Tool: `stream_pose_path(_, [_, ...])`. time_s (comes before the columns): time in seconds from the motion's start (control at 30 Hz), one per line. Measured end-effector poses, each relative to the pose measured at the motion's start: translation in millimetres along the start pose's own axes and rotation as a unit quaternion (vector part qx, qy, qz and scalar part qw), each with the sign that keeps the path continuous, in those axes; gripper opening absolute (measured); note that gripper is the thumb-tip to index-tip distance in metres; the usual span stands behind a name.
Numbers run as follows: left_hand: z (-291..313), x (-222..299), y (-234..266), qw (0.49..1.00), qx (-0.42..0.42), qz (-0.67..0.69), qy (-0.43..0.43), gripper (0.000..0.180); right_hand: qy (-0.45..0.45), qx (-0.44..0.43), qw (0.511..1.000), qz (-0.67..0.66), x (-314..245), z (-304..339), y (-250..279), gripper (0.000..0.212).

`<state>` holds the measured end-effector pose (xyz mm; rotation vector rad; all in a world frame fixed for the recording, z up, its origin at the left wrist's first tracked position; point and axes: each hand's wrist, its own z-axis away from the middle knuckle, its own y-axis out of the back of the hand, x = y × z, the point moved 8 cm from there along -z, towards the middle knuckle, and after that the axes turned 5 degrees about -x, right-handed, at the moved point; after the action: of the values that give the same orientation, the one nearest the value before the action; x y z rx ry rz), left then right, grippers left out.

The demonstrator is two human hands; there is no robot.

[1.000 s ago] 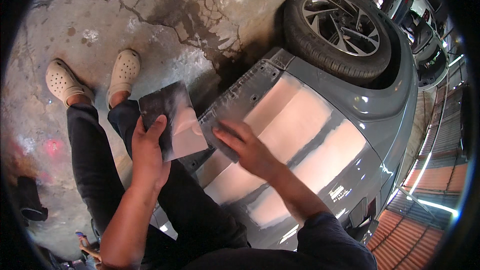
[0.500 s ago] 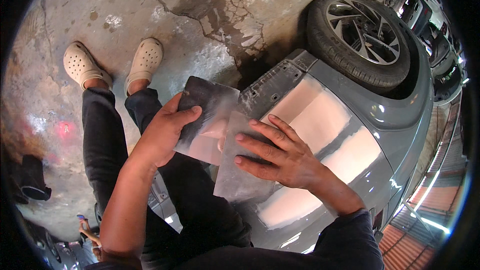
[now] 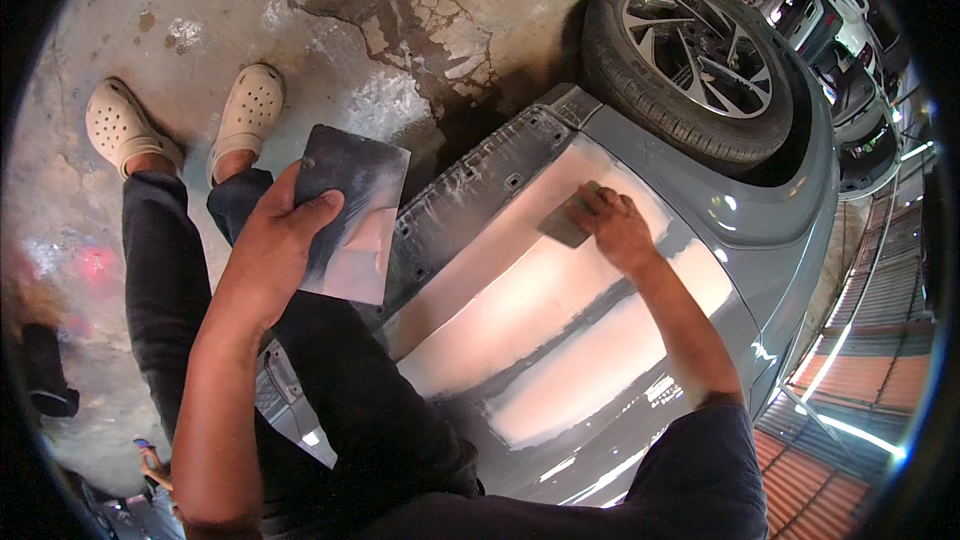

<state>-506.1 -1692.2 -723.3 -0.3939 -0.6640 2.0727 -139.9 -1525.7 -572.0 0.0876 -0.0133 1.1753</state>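
Note:
My left hand [image 3: 268,252] grips a thin dark mixing plate [image 3: 335,172] at its edge, thumb on top. Pinkish body filler [image 3: 368,242] is smeared over the plate's lower part. On the grey car panel [image 3: 690,380], my right hand [image 3: 622,228] presses a flat greyish filler spreader [image 3: 564,224], its fingers closed round it. The spreader touches the upper part of a long pinkish filler patch [image 3: 500,300]. Beside it, past a strip of grey, lies a second pale patch [image 3: 590,380]. The panel's scuffed dark edge [image 3: 480,175] runs between the plate and the filler.
A wheel [image 3: 700,60] sits beyond the panel at the upper right. My beige clogs [image 3: 250,110] stand on cracked concrete [image 3: 330,50]. A dark object [image 3: 48,375] lies far left, and another person [image 3: 152,465] shows at lower left. More vehicles [image 3: 850,70] stand far right.
My right hand has moved from over the plate, up and right onto the panel, bringing the spreader against the filler. The plate in my left hand sits farther left in view.

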Motion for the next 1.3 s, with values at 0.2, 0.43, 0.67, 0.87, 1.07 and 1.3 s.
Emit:
stream_pose_path(0.2, [2,1,5,0.997,0.043,-0.064,0.026,0.069,-0.013,-0.051,0.997,0.050,40,-44,-36,0.044])
stream_pose_path(0.43, [-6,1,3,0.999,-0.004,-0.046,0.012,0.073,-0.059,-0.094,0.993,0.041,47,-44,-64,0.042])
stream_pose_path(0.67, [-2,-1,7,0.998,0.035,-0.045,0.029,0.074,0.007,-0.083,0.996,0.006,42,-19,-31,0.043])
stream_pose_path(0.87, [-9,-2,1,0.999,-0.008,-0.030,0.013,0.076,-0.011,-0.101,0.992,0.070,55,-66,-47,0.048])
stream_pose_path(1.07, [-11,-5,-3,0.997,0.016,-0.066,0.033,0.076,0.020,-0.101,0.993,0.055,61,-86,-71,0.049])
stream_pose_path(1.3, [-15,-8,-8,0.996,0.014,-0.079,0.032,0.071,0.068,-0.107,0.988,0.092,61,-93,-85,0.048])
